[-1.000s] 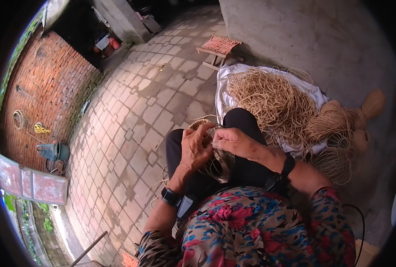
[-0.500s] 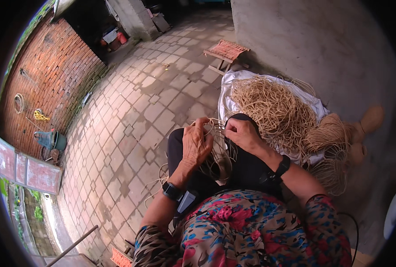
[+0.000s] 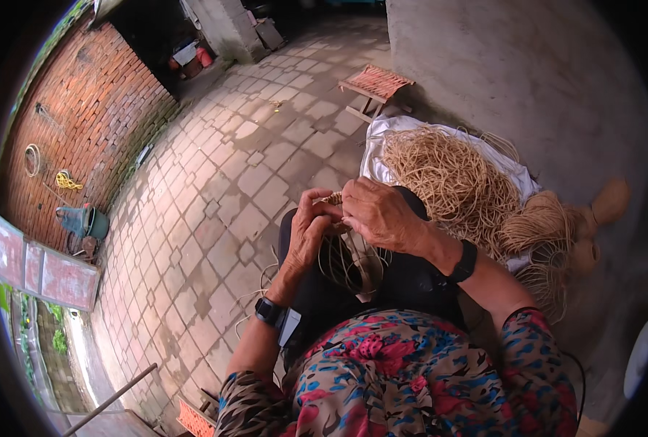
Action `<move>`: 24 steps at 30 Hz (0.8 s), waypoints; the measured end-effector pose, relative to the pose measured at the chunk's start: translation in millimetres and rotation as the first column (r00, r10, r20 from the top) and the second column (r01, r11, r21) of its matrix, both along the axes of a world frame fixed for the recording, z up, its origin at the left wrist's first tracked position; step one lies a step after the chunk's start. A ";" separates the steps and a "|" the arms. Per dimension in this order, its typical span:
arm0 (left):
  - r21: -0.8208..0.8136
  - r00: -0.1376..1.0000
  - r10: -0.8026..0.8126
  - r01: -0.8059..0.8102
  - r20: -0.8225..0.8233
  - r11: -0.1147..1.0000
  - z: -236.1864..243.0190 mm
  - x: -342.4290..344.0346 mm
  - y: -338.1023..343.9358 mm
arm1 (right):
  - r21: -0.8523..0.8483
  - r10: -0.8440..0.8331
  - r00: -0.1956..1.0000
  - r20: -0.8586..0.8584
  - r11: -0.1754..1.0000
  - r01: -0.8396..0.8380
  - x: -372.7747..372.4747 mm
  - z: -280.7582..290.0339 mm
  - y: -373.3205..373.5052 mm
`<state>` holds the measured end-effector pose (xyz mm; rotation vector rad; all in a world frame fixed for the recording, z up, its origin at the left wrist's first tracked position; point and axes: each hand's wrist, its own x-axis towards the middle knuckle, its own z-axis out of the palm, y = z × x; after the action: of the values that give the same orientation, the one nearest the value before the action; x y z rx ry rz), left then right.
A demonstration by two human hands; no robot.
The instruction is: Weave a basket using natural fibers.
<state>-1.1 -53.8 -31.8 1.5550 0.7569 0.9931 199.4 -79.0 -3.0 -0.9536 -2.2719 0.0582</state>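
Above my dark-trousered knees, a small woven piece of tan cord (image 3: 333, 197) is held between both hands, mostly covered by the fingers. My left hand (image 3: 309, 227) is closed on its left side, thumb and fingers curled inward. On the other side, my right hand (image 3: 382, 213) pinches the cord with its fingers bent, the back of the hand facing up. The fingertips of the two hands nearly meet. Thin loose strands (image 3: 331, 262) hang in loops below, and more trail beside my left knee.
To the right, a large heap of tan cord (image 3: 448, 171) lies on a white sheet (image 3: 377, 149). Cord coils (image 3: 542, 222) sit beside it. A low slatted stool (image 3: 376, 82) stands beyond. Paving stones (image 3: 215, 182) spread left toward a brick wall (image 3: 84, 116) and a bucket (image 3: 95, 222).
My right hand has turned over and moved left, close to my left hand. The left hand has shifted slightly left, and the stretched strands between the hands are now largely covered.
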 end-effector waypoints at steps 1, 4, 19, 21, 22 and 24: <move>-0.002 1.000 0.003 -0.003 0.002 1.000 -1.0 -0.9 0.9 | -0.002 0.003 1.000 0.002 1.000 -0.003 -2.2 2.7 -7.5; 0.000 0.997 0.006 -0.006 -0.071 1.000 -5.0 -1.7 5.5 | -0.206 -0.007 0.999 -0.031 0.979 0.000 -8.0 0.4 -35.4; 0.367 0.853 0.216 -0.031 -0.476 0.930 3.9 13.5 3.9 | -0.472 -0.428 0.765 -0.482 0.862 0.185 27.1 -33.2 -13.4; 0.408 0.860 0.239 -0.040 -0.452 0.912 -1.9 15.6 3.8 | -0.429 -0.381 0.796 -0.470 0.887 0.171 17.3 -33.3 -5.8; 0.448 0.865 0.266 -0.055 -0.425 0.893 -2.0 16.5 3.3 | -0.394 -0.341 0.807 -0.482 0.907 0.148 12.8 -34.3 -2.8; 0.444 0.864 0.265 -0.054 -0.428 0.894 -1.2 18.0 2.2 | -0.459 -0.365 0.832 -0.418 0.875 0.153 9.2 -32.6 -0.1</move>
<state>16.9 -51.6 -32.9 2.1937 1.0849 0.9403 208.5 -79.1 -35.6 -1.2928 -1.6561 0.6115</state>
